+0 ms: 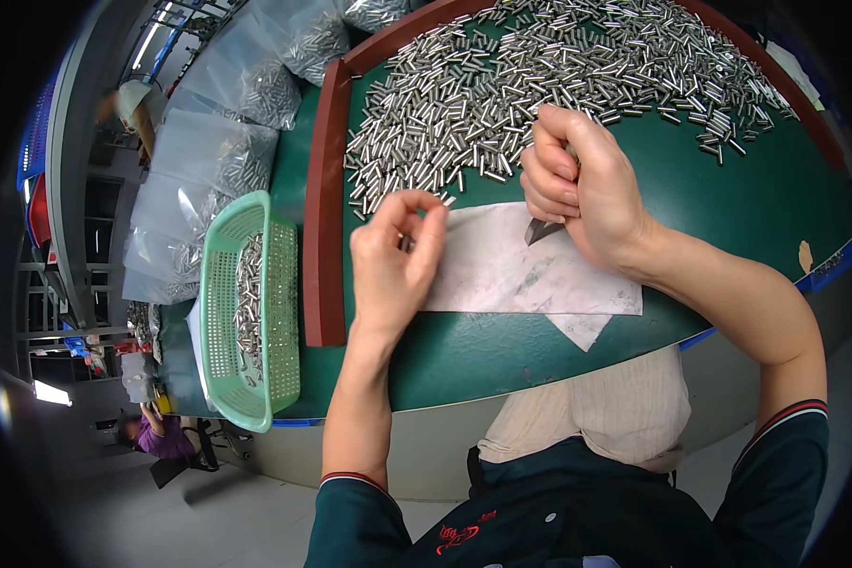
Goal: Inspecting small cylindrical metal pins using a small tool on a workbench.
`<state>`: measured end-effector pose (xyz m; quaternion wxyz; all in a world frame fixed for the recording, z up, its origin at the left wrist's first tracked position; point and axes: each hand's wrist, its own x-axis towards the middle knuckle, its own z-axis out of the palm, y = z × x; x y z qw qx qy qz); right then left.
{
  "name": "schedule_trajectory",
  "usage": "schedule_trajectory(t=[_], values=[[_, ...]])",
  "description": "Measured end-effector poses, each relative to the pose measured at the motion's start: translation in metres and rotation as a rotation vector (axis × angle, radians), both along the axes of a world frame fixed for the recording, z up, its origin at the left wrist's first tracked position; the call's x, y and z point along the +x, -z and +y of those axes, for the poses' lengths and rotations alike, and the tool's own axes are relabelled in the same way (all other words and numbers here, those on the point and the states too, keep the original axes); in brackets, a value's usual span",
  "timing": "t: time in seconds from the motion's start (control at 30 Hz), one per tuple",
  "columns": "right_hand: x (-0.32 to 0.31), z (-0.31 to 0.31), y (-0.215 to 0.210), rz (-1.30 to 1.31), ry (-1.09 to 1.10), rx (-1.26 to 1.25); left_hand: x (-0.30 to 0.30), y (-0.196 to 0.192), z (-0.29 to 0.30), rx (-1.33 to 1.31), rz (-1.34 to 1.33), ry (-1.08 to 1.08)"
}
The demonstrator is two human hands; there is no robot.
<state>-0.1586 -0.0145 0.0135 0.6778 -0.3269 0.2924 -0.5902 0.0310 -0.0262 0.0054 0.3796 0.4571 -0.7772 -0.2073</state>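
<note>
We pinch one small shiny steel pin (406, 242) between the fingertips of our left hand (395, 270), just above the white paper sheet (502, 275); it looks hard, light and slippery, best held mid-length. Our right hand (577, 185) is clenched on a dark pointed blade (540, 230), wrist bent inward, beside the heap of loose pins (502, 85).

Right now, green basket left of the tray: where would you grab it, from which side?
Probably the basket by its long left rim, from the left and above. That rim is bare and faces away from the red-edged tray; the right rim sits close against it. The metal pins inside lie in a strip along the middle, so lift it level.
</note>
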Motion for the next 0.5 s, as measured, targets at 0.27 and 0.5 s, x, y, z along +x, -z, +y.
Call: schedule_trajectory(t=[0.27, 0.5], values=[[-0.001, 0.000, -0.001, -0.005, -0.001, -0.001, -0.028, 0.009, 0.025, -0.034, -0.269, 0.325], [-0.005, 0.004, -0.005, -0.075, 0.024, -0.052, -0.027, 0.009, 0.025, -0.016, -0.283, 0.309]])
